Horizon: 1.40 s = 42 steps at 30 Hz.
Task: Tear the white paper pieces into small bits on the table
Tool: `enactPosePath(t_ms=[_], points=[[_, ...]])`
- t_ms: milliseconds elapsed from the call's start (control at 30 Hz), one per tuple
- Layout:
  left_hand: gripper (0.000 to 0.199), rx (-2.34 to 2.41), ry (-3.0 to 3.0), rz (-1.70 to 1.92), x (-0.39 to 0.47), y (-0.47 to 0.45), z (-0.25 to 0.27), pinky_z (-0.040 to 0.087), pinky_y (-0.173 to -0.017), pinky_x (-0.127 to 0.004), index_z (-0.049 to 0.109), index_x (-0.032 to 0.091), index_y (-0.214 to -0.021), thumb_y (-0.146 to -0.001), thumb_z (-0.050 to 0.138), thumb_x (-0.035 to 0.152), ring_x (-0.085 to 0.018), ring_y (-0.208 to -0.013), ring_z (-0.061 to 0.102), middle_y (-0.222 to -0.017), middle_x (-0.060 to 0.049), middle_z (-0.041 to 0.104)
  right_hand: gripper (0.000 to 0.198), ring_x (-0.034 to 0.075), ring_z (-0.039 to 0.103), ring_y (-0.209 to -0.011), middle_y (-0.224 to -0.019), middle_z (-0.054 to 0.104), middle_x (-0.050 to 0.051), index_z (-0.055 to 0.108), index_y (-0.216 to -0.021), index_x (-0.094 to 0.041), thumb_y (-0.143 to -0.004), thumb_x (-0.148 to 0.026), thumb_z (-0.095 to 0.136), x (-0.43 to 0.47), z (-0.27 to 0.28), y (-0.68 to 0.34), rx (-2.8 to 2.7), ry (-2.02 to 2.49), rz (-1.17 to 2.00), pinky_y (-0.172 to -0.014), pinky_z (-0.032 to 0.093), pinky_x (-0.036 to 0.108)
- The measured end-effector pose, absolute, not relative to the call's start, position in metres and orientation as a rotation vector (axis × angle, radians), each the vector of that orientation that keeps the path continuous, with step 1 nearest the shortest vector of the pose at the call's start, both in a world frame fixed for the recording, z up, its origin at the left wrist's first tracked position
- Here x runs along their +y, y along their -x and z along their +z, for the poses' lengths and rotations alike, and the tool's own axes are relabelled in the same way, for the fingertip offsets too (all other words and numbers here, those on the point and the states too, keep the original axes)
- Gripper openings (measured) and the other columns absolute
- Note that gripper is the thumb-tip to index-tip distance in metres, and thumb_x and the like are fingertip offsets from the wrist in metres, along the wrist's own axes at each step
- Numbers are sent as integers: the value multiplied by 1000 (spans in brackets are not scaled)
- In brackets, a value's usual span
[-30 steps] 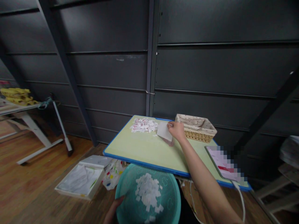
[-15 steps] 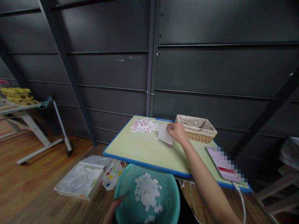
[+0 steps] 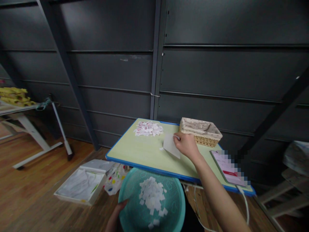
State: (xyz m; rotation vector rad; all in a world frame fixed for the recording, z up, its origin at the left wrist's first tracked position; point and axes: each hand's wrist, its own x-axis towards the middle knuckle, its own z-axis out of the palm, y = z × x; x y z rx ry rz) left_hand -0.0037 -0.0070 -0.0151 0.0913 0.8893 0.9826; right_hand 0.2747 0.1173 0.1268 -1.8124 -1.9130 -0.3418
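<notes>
My right hand [image 3: 185, 144] is closed on a stiff-looking white sheet [image 3: 171, 145], held tilted on the pale green tabletop [image 3: 135, 151]. A small white scrap [image 3: 161, 149] lies by the sheet's left edge. Farther back is a heap of white paper bits with reddish marks [image 3: 148, 129]. Below the table's front edge, my left hand [image 3: 120, 207] grips the left rim of a turquoise plastic basket [image 3: 177, 206]. Inside the basket lie many small white paper pieces [image 3: 152, 195]. Part of my left hand's fingers is hidden by the rim.
A lined wicker basket [image 3: 207, 141] stands at the table's back right. Nearer lies a tablet-like device [image 3: 225, 167] with a white cable [image 3: 245, 203]. On the floor to the left are an open white box [image 3: 80, 187] and a plastic bag [image 3: 114, 180]. A dark metal wall [image 3: 116, 74] rises behind.
My right hand has moved slightly towards me with the white sheet, its lower edge now nearer the table's front. My left hand stays at the turquoise basket's rim.
</notes>
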Motion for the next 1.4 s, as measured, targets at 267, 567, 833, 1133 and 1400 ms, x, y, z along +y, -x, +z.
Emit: enactPosePath(t_ms=[267,567,833,1133,1400], points=[[96,1001,-113,965,-7,-1,-16,38,-104,-55,17,-3,-145,-70,71,24,-39,-119,52,-109,-23,71,29,19,66,-63,-70,72,7,72,-80,-18,-86,-24,44,101,116,-273,-1901,1731,-315,-56,34,25],[101,857,-45,1011,-5,4,-32,36,-105,-56,-1,15,-147,-72,66,6,-37,-115,53,-124,-16,61,29,18,66,-60,-68,72,5,73,-78,-20,-86,-26,46,99,106,-284,-1816,1615,-341,-55,37,24],[102,886,-106,1000,-5,3,-29,39,-104,-54,2,10,-148,-69,66,0,-37,-112,57,-117,-16,67,29,17,66,-59,-68,72,5,73,-79,-19,-86,-23,44,91,105,-282,-1924,1511,-350,-54,38,22],[82,854,-147,1028,-5,4,-34,40,-105,-53,32,17,-144,-71,67,6,-35,-114,57,-105,-9,75,32,18,69,-59,-74,74,8,72,-99,-14,-88,-21,43,74,93,-284,-1916,1485,-495,-57,45,22],[95,825,-100,1028,-5,1,-32,38,-106,-53,8,12,-148,-72,64,3,-34,-118,53,-114,-13,69,33,17,68,-55,-72,74,8,72,-99,-12,-90,-21,42,64,83,-283,-1951,1393,-512,-52,47,23]])
